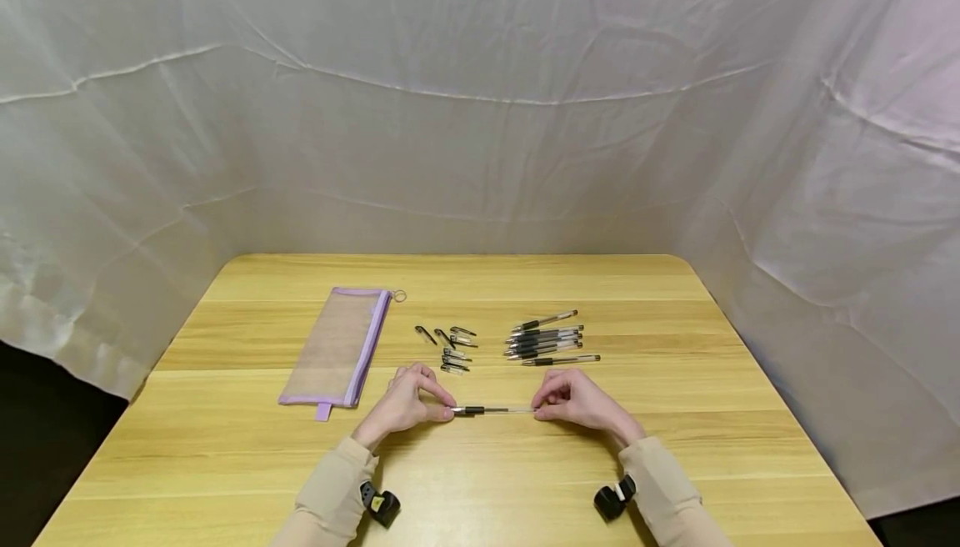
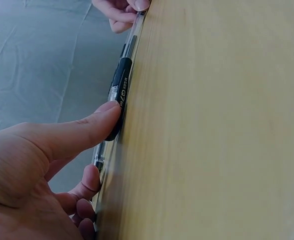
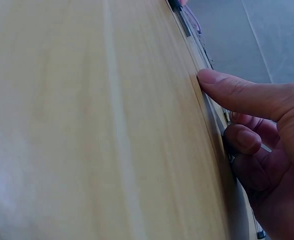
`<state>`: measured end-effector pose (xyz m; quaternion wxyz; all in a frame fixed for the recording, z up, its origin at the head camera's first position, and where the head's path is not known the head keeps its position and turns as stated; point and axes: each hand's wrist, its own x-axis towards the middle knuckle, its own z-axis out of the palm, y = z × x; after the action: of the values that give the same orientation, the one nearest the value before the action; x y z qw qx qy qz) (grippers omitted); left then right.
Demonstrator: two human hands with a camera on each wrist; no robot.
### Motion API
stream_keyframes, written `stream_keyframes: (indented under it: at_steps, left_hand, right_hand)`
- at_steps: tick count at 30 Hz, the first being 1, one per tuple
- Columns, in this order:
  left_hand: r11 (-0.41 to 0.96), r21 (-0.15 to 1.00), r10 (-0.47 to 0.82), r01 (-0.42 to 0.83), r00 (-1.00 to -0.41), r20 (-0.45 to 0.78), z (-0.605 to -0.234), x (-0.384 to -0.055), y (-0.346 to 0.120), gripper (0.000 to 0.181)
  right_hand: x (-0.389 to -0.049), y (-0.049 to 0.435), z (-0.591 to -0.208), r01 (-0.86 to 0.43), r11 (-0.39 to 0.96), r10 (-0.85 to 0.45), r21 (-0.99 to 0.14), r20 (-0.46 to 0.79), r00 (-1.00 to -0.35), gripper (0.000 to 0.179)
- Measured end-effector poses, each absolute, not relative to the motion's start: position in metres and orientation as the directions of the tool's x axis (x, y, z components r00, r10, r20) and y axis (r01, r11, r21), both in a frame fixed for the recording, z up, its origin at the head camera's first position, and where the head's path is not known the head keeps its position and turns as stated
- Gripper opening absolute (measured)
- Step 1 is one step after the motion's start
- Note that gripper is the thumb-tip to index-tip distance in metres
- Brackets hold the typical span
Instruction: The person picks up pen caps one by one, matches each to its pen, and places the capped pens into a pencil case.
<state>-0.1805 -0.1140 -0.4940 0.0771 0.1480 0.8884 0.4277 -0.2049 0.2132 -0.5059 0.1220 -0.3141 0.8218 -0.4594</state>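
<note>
Between my two hands a clear gel pen [image 1: 495,410] with a black grip section lies crosswise, low over the table. My left hand [image 1: 411,401] pinches its capped end between thumb and fingers. In the left wrist view, white lettering shows on the black part of the pen [image 2: 121,82] just beyond the thumb. My right hand [image 1: 573,401] pinches the clear barrel's other end; in the right wrist view its thumb [image 3: 227,87] lies along that end, with the other fingers curled below. Beyond the hands lie several loose pen caps [image 1: 455,354] and several pens without caps [image 1: 551,333].
A mesh zip pouch [image 1: 330,355] with purple edging and a zipper ring [image 1: 399,296] lies flat on the left. The wooden table [image 1: 480,489] has pale fabric curtains [image 1: 480,138] behind it and along the sides.
</note>
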Motion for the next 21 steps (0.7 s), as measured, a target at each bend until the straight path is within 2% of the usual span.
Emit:
stream_keyframes:
  at_steps: [21]
  left_hand:
    - [0.584, 0.792, 0.332, 0.176, -0.942, -0.036, -0.4922, -0.1794, -0.1149, 0.013]
  right_hand:
    - [-0.2024, 0.2138, -0.5030, -0.419, 0.414, -0.631, -0.808, 0.076, -0.772, 0.009]
